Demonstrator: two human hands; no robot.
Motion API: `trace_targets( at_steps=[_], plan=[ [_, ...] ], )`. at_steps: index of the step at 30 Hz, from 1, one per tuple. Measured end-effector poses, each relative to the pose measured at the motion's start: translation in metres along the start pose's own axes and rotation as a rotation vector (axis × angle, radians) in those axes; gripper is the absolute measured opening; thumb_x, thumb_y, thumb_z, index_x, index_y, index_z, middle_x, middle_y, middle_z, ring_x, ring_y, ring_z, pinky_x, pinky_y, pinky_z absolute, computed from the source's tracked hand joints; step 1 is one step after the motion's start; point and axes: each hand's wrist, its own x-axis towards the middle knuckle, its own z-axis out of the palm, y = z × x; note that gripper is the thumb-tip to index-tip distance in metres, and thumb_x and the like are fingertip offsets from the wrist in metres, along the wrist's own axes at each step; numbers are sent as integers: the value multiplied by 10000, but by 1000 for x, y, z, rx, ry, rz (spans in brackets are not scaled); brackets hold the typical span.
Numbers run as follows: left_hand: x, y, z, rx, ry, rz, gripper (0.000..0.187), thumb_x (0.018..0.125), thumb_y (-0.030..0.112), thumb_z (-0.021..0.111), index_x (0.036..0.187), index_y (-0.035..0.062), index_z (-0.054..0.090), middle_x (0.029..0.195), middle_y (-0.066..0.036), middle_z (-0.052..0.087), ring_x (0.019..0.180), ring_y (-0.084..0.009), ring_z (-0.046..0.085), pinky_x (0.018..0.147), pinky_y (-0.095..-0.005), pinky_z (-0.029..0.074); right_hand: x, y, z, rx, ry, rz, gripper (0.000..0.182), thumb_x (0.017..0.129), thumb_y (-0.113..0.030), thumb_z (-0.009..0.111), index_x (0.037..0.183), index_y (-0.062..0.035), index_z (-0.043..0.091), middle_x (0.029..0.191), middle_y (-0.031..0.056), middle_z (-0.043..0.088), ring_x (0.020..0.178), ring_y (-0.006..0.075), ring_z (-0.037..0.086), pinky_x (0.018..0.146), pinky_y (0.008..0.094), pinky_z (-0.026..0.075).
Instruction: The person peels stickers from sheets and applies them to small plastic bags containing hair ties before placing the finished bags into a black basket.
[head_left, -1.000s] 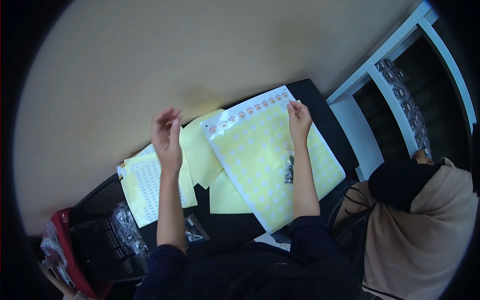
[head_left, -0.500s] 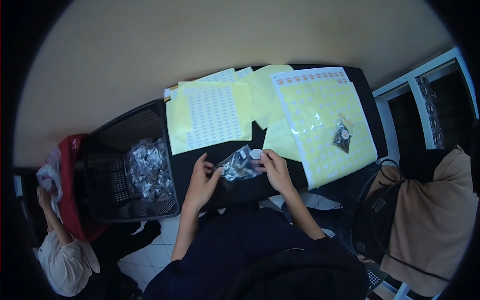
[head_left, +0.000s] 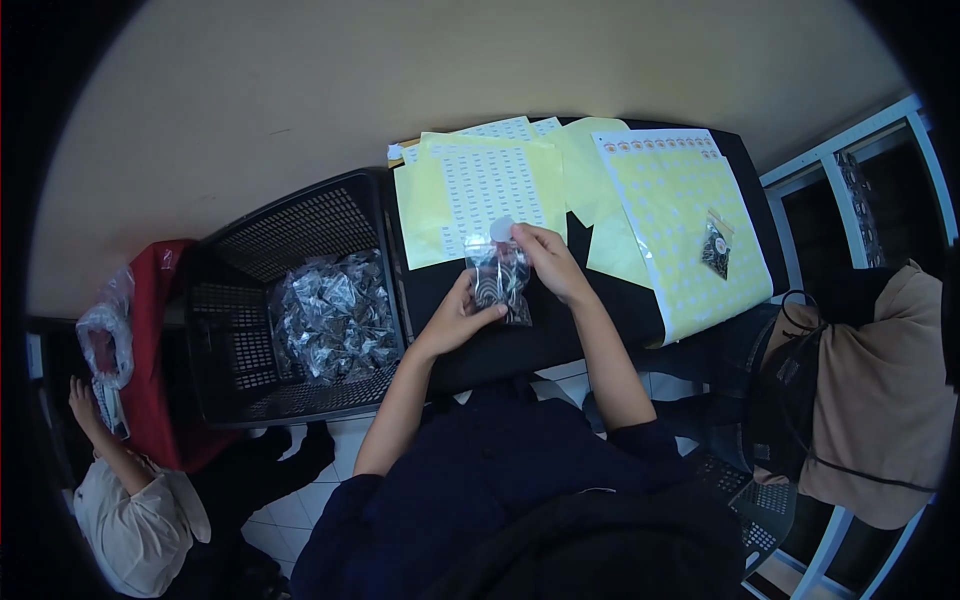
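My left hand [head_left: 465,318] holds a small clear bag [head_left: 498,285] with dark contents, upright over the black table. My right hand [head_left: 548,258] pinches a round white sticker [head_left: 502,230] at the top edge of the bag. Behind them lie yellow sheets [head_left: 425,215] with rows of small printed labels. To the right is a large yellow and white sticker sheet [head_left: 650,200], with another filled bag [head_left: 716,248] on it, which bears a round label.
A black basket [head_left: 290,225] at left holds many filled bags [head_left: 335,315]. Beyond it are a red cloth [head_left: 155,350] and a person [head_left: 140,520] in a light top. Another person [head_left: 870,400] stands at right, near a metal frame [head_left: 845,200].
The bag has been raised from lying flat to upright, and my right hand has moved up with the sticker to its top. The camera view has shifted left. The left person's hand has moved slightly.
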Motion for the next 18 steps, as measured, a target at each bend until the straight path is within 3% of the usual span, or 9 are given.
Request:
trace_targets(
  at_steps=[2, 3, 4, 6, 8, 10, 18],
  plan=[
    [3, -11, -9, -31, -4, -24, 529, 771, 15, 607, 1206, -30, 309, 1085, -95, 487, 998, -134, 487, 869, -256, 386, 8, 8, 0, -384, 43, -130, 274, 900, -208, 447, 983, 29, 558, 869, 64, 583, 779, 126, 552, 655, 252, 457],
    [5, -16, -11, -59, 39, 10, 506, 772, 8, 602, 1192, -40, 322, 1082, -95, 490, 996, -128, 488, 872, -253, 389, 8, 3, 13, -522, 191, -506, 152, 839, -111, 535, 911, 15, 580, 810, 55, 564, 735, 124, 536, 627, 259, 440],
    [6, -17, -11, -86, 84, 45, 484, 773, 1, 596, 1178, -50, 336, 1079, -96, 494, 994, -122, 488, 875, -250, 392, 3, -5, 20, -525, 188, -508, 152, 839, -111, 535, 911, 15, 580, 810, 55, 564, 735, 124, 536, 627, 259, 440],
    [7, -17, -11, -90, 78, 44, 466, 774, -6, 590, 1169, -64, 349, 1085, -102, 498, 993, -122, 494, 874, -248, 403, -12, -15, 33, -817, 565, -701, 87, 732, -35, 623, 807, 3, 600, 814, 99, 563, 718, 185, 573, 613, 267, 451],
    [9, -17, -10, -104, 84, 7, 455, 783, -29, 564, 1188, -45, 356, 1111, -82, 490, 1029, -118, 478, 901, -252, 381, -28, -6, 42, -733, 627, -601, 113, 677, 30, 653, 770, -8, 601, 806, 99, 560, 684, 197, 577, 583, 261, 457],
    [9, -14, -10, -106, 66, 21, 453, 783, -32, 562, 1187, -46, 358, 1121, -88, 485, 1034, -123, 477, 901, -252, 382, -38, 5, 46, -943, 634, -862, 136, 660, 36, 665, 772, -16, 607, 802, 94, 561, 664, 205, 583, 563, 260, 471],
    [8, -24, -14, -105, 52, 88, 474, 776, -41, 557, 1203, -37, 349, 1150, -110, 467, 1059, -146, 464, 914, -259, 370, -49, 33, 61, -968, 619, -849, 147, 627, 44, 690, 752, -8, 633, 786, 83, 596, 711, 197, 604, 613, 263, 499]
  ],
)
